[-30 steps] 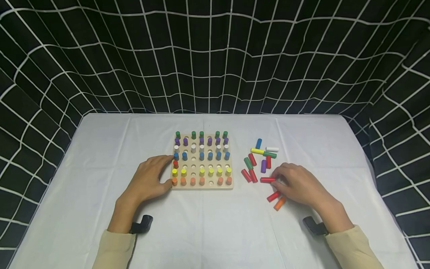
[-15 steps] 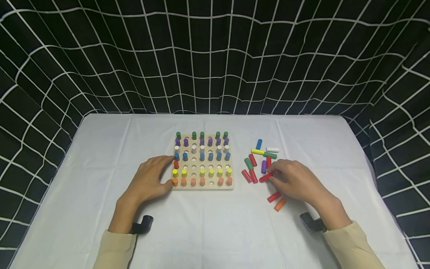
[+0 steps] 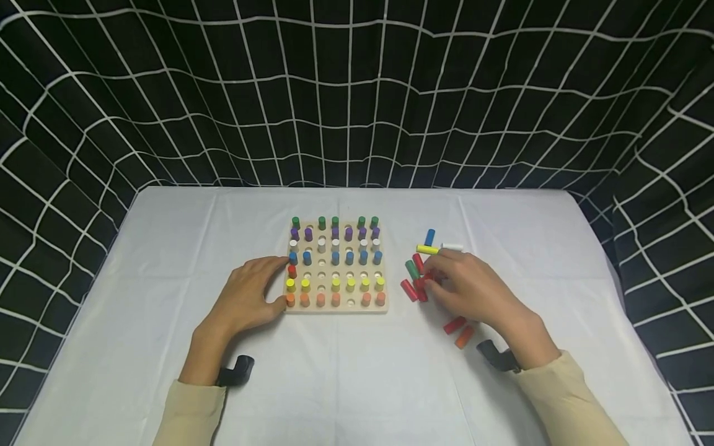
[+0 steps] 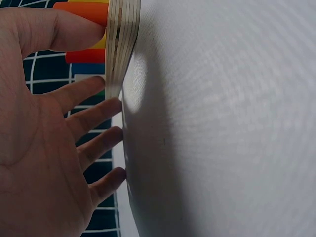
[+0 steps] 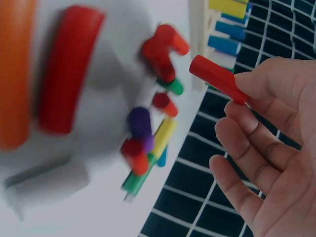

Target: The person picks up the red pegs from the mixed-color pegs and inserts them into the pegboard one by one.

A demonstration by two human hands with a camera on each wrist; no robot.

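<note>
- White cloth covers the counter [image 3: 357, 384].
- Near right, an orange peg [image 3: 464, 336] lies beside a loose red peg [image 3: 454, 325].
- Left hand [image 3: 246, 296], fingers spread, touches the pegboard's [image 3: 329, 311] left edge.
- Right hand [image 3: 474, 290] pinches a held red peg [image 5: 217, 78] between thumb and fingers, right of the board.
- Far right lie yellow [image 3: 427, 249], white [image 3: 452, 247] and blue [image 3: 429, 237] pegs.

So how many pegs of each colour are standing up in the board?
Green pegs: 5
Purple pegs: 6
White pegs: 5
Blue pegs: 6
Red peg: 1
Yellow pegs: 6
Orange pegs: 6
Total standing in the board: 35
</note>
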